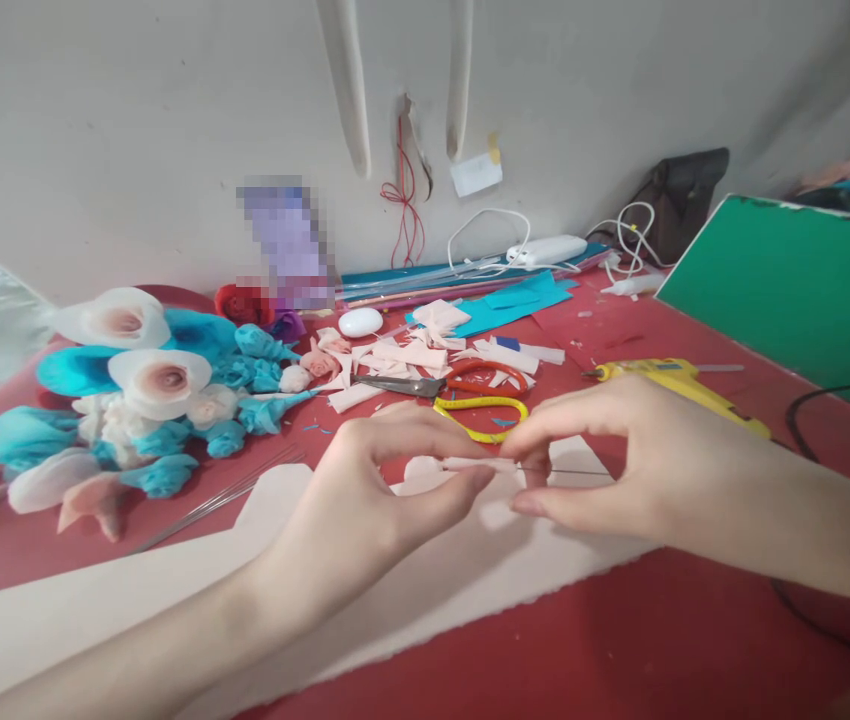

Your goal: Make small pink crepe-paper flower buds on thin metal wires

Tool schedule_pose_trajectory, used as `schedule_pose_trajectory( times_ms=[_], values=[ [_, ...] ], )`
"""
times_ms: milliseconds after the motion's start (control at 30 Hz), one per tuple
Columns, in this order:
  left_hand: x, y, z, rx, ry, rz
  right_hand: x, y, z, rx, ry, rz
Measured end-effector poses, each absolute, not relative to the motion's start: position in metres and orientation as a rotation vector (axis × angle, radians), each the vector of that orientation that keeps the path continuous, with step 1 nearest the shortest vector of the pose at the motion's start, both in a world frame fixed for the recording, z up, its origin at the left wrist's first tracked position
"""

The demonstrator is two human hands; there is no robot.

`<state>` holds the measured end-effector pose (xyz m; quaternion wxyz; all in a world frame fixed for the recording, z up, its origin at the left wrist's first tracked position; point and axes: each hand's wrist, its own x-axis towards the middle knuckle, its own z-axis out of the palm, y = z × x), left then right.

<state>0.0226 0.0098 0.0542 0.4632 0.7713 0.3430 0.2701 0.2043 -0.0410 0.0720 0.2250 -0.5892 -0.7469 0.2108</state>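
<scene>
Pale grey wall (207, 90) rises behind a red tabletop (582, 640). Over a cream sheet (432, 600), between the two hands, sits a slim paper roll (501, 465), with a thin wire (571, 472) running out rightward. The left hand (365, 475) pinches the roll between thumb and fingers; the right hand (650, 450) stands narrow around the wire end, though I cannot tell whether it grips. Just beyond lie red-and-yellow-handled scissors (425, 387) among paper scraps (410, 355). Blue, white and pink flowers (162, 478) crowd the left side. Rightward, a yellow glue gun (710, 395) bears a label (674, 365) too small to read. A dark pouch (687, 200) leans at the back, contents hidden; a note (477, 176) is taped up, too blurred to read.
</scene>
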Motion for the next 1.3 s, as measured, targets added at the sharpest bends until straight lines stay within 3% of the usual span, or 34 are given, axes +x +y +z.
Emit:
schedule_pose_trajectory(
  times_ms=[500,967,1133,1300],
  values=[
    [0.022,0.008,0.051,1.882,0.844,0.699,0.200,-0.043,0.065,-1.686,-2.038,0.450],
    [0.025,0.011,0.036,1.844,0.959,0.593,0.197,-0.033,0.062,-1.752,-1.963,0.843],
    [0.024,0.017,0.021,1.859,0.985,0.569,0.229,-0.029,0.071,-1.904,-1.838,0.484],
    [0.021,0.021,0.008,1.820,1.046,0.590,0.310,-0.036,0.045,-2.400,-1.472,0.125]
  ],
)
